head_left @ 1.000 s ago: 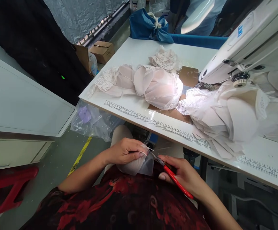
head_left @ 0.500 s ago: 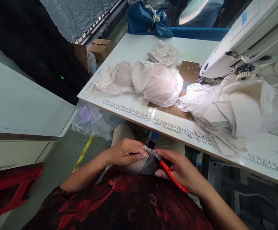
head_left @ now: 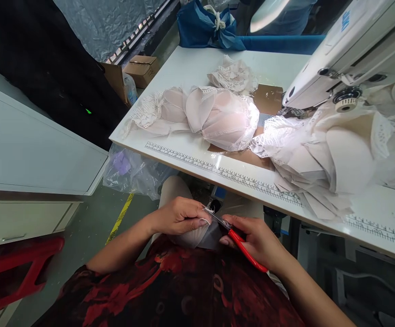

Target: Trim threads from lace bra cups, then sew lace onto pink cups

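Over my lap, my left hand (head_left: 184, 215) pinches a pale bra cup (head_left: 195, 237) between thumb and fingers. Loose thread ends (head_left: 209, 210) stick out at its upper edge. My right hand (head_left: 252, 236) is closed around scissors with red handles (head_left: 244, 251). Their metal blades point up and left, with the tips at the threads beside my left fingertips. The lower part of the cup rests against my lap. Whether the blades are fully closed is hard to make out.
A white table (head_left: 184, 152) with a printed ruler edge lies ahead. It bears lace bra cups (head_left: 229, 120) and a fanned stack of cup pieces (head_left: 333, 159) below a sewing machine (head_left: 333, 59). A red stool (head_left: 17, 272) and plastic bag (head_left: 132, 170) are at left.
The scissors have turned slightly and their blades look narrower at the thread ends. My left hand keeps its pinch on the cup. The view has shifted a little.
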The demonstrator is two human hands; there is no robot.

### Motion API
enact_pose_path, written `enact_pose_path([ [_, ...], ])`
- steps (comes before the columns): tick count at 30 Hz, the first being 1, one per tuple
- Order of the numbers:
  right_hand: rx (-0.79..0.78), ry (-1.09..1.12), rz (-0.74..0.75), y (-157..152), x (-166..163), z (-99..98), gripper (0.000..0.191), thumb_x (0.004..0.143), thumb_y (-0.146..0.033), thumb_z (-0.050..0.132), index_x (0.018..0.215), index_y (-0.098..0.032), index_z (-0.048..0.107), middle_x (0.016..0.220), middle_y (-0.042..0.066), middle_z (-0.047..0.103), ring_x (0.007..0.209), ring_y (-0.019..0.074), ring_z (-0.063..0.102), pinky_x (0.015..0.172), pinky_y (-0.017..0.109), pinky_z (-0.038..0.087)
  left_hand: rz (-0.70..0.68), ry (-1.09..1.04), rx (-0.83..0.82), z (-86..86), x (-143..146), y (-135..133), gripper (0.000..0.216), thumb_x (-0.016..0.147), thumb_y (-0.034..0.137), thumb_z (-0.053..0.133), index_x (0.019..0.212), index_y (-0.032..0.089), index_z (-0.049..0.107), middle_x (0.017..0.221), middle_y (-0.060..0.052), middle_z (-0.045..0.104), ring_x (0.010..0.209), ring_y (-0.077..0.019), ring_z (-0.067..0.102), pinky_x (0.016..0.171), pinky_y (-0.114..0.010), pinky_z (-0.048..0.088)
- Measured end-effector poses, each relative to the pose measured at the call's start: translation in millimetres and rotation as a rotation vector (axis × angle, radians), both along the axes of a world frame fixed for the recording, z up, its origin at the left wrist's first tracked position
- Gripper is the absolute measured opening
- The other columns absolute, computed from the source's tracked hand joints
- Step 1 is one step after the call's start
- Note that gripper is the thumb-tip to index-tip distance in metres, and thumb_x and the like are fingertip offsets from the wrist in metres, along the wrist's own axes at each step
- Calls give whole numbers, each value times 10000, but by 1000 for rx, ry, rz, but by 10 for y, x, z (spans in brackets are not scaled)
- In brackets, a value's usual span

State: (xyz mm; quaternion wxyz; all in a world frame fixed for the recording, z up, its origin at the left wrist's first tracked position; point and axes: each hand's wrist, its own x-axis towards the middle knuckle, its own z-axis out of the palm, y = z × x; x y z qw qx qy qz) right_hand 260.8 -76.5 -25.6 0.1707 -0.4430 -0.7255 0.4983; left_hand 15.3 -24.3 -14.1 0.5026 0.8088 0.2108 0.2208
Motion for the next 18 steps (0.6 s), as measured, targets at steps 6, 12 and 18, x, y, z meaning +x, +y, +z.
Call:
enact_pose_path([
  [6, -47, 84, -93, -64, -5, -116, 289, 835, -461, 606, 886, -179, 645, 711, 1, 598, 625, 145, 520, 592, 225, 425, 23, -58, -24, 19, 76, -2, 239, 916, 240, 488, 977, 109, 679, 941, -136, 695, 885, -178, 655, 804, -259, 501],
  [12, -127, 210, -216, -185, 34, -336, 343, 807, -506, 615, 816, -165, 652, 694, -9, 588, 655, 155, 535, 603, 230, 423, 246, -97, -573, -55, 49, -191, 541, 870, 383, 578, 1363, 234, 413, 1037, -72, 669, 859, -150, 643, 744, -249, 509],
  [18, -221, 326, -379, -287, 150, -643, 391, 741, -539, 667, 706, -154, 607, 617, -47, 474, 583, 112, 422, 535, 210, 353, -280, 78, -736, -88, -81, -111, 425, 827, 459, 584, 1199, 255, 591, 968, -46, 678, 797, -176, 637, 676, -234, 509],
])
